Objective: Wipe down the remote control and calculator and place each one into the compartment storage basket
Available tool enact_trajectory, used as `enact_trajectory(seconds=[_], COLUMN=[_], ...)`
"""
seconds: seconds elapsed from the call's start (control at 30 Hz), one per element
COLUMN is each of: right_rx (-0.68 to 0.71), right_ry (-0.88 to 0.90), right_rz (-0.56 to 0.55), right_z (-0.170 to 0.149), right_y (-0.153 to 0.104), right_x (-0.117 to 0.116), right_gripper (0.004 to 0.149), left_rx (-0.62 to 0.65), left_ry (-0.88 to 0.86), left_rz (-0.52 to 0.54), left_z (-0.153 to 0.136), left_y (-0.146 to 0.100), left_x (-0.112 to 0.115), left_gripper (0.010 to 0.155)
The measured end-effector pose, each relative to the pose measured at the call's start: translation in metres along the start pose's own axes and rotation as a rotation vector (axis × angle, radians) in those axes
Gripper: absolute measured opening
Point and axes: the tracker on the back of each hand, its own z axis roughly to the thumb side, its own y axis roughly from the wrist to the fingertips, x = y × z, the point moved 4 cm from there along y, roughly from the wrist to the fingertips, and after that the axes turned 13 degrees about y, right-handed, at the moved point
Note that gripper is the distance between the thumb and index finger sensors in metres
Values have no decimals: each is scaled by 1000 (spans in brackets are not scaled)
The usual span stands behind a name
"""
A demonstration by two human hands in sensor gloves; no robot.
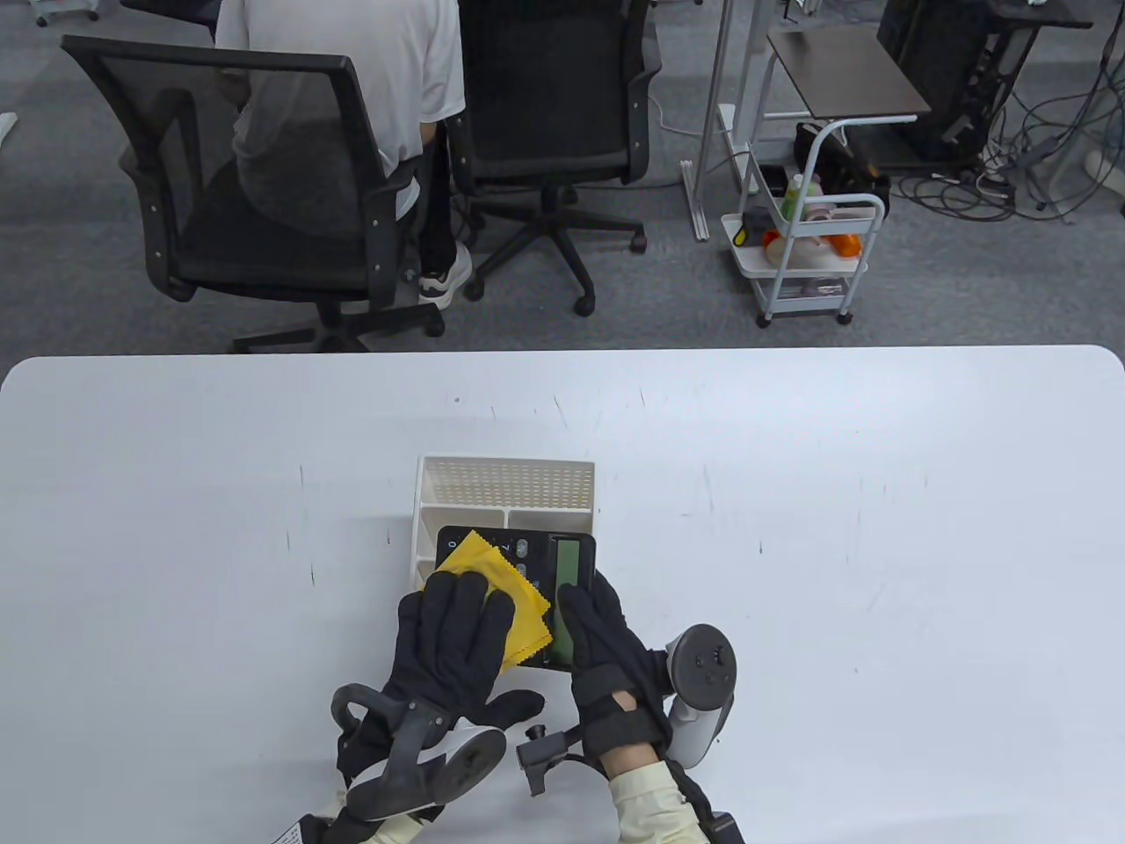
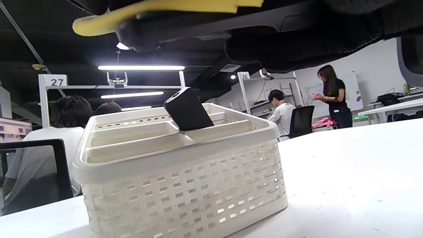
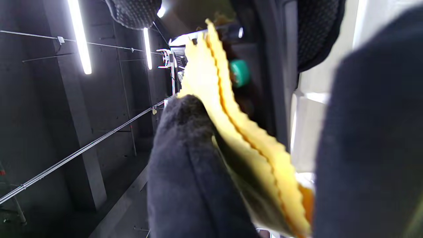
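A black calculator (image 1: 573, 563) with a green display hangs over the near side of the white compartment basket (image 1: 505, 483). My right hand (image 1: 598, 626) grips its right edge. With straight fingers, my left hand (image 1: 457, 620) presses a yellow cloth (image 1: 492, 571) flat on the keys. In the left wrist view a black remote control (image 2: 188, 110) stands tilted in a compartment of the basket (image 2: 185, 185), with the cloth (image 2: 158, 8) overhead. The table view hides the remote under the calculator. The right wrist view shows the cloth (image 3: 231, 132) close up against a gloved finger.
The white table (image 1: 879, 527) stretches to both sides of the basket. Beyond its far edge stand two black office chairs (image 1: 264, 193), one with a seated person, and a white trolley (image 1: 804, 255) at the back right.
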Motion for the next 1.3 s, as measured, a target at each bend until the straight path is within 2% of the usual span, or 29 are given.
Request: enact_trajectory(seconds=[0.1,0.2,0.33,0.4,0.43,0.5,0.57,0.63,0.77,0.9,1.03,1.2,1.3], right_rx=[0,2,-17,-25,-25,-26,-22,-30,-19,-31,-65,-50,-28], right_ry=[-2,3,21,19,9,-30,-20,12,27,-19,-89,-113,-113], right_rz=[3,-6,-14,-7,-3,-5,-12,-10,-46,-23,79,97,89], right_z=[0,2,0,0,1,1,1,1,1,1,-1,0,1], right_y=[0,-1,1,1,1,1,1,1,1,3,3,3,3], right_x=[0,1,5,6,5,5,6,6,12,12,-1,-10,-10], right_gripper=[64,65,65,64,64,64,64,64,64,64,64,63,63], left_rx=[16,85,186,187,172,166,150,149,225,192,109,-44,-37], left_ry=[-34,-7,26,56,54,-21,-90,-68,-107,-114,-105,-199,-230], left_rz=[-18,40,103,100,88,98,86,103,144,112,71,19,27], left_z=[2,7,18,19,17,12,9,7,12,9,-6,-34,-38], left_y=[0,-1,-2,-1,-1,-1,-2,-3,-6,-3,-1,1,0], left_x=[5,4,1,0,0,-4,-4,-6,-9,-7,-4,1,2], left_gripper=[83,79,86,79,71,62,61,60,58,59,59,59,59])
